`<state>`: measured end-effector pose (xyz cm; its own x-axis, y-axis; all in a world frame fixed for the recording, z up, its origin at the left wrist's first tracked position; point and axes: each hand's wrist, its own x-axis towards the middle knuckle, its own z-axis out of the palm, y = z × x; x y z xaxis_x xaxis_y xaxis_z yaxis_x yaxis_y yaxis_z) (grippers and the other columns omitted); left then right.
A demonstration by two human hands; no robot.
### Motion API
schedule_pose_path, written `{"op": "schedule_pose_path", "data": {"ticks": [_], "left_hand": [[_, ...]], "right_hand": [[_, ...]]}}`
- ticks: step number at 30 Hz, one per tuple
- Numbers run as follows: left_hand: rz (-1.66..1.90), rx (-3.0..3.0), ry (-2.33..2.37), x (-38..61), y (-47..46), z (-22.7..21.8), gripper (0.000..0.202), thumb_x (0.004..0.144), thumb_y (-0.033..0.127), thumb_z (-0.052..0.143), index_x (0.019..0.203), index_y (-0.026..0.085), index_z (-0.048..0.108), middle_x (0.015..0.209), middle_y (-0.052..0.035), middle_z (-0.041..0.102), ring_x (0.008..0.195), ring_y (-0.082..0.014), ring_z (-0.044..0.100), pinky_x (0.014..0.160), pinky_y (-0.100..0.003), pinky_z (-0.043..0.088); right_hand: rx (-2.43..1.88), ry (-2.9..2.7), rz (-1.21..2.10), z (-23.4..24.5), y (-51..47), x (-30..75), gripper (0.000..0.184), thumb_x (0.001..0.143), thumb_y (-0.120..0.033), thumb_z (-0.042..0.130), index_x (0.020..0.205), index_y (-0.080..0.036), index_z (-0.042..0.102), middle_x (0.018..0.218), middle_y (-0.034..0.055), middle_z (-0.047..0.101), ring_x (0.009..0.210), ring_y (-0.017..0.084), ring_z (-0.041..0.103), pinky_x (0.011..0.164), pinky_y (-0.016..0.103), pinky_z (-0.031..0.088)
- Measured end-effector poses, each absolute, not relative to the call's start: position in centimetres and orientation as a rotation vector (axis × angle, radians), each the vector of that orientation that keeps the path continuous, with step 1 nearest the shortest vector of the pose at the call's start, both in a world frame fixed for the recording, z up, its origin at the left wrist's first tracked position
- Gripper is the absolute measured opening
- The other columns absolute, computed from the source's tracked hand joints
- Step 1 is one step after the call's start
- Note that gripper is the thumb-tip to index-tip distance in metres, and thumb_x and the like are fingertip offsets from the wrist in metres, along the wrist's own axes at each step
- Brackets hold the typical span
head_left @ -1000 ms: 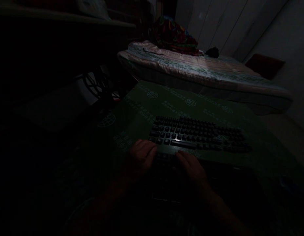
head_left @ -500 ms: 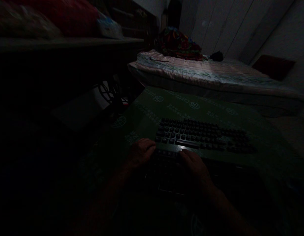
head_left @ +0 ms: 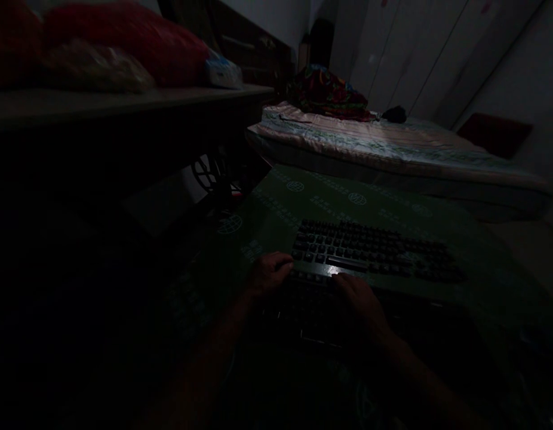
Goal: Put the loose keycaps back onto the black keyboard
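Detached black keycaps (head_left: pixel 348 248) lie in keyboard order on a green printed board (head_left: pixel 283 206). Nearer to me is a dark keyboard (head_left: pixel 312 298), its near part lost in shadow. My left hand (head_left: pixel 270 275) closes at the keyboard's far left corner, fingers curled and thumb tip near the top row. My right hand (head_left: pixel 359 298) is over the middle of the keyboard, fingers bent together at its far edge. Whatever may be between the right fingertips is hidden in the dark.
A bed (head_left: pixel 384 143) with a bundled patterned blanket (head_left: pixel 328 92) stands beyond the board. At left, a table (head_left: pixel 182 98) carries a red bag (head_left: pixel 128 39), a clear plastic bag (head_left: pixel 97 65) and a blue-white packet (head_left: pixel 223 71). Below it is a dark spoked wheel (head_left: pixel 205 173).
The view has shifted, so the scene sits a little lower and mostly further right. Both hands stay at the keyboard in nearly the same pose. The keycap rows look unchanged.
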<state>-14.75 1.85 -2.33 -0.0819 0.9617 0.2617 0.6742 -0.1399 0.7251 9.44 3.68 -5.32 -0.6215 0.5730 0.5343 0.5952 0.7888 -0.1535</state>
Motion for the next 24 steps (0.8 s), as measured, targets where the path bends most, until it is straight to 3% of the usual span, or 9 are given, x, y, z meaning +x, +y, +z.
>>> {"op": "schedule_pose_path", "data": {"ticks": [24], "left_hand": [[1.031,2.021,1.702,-15.0,2.3,-2.7,0.018,0.073,0.035,0.06,0.069,0.02,0.069,0.07,-0.002,0.064,0.072,-0.0172,0.06,0.066,-0.028,0.046]], "right_hand": [[-0.931,-2.49,-0.078,-3.8,3.2,8.7,0.022,0.086,-0.022,0.049,0.106,-0.016,0.058,0.093,0.0094,0.061,0.083,0.02,0.054,0.072,0.033,0.044]]}}
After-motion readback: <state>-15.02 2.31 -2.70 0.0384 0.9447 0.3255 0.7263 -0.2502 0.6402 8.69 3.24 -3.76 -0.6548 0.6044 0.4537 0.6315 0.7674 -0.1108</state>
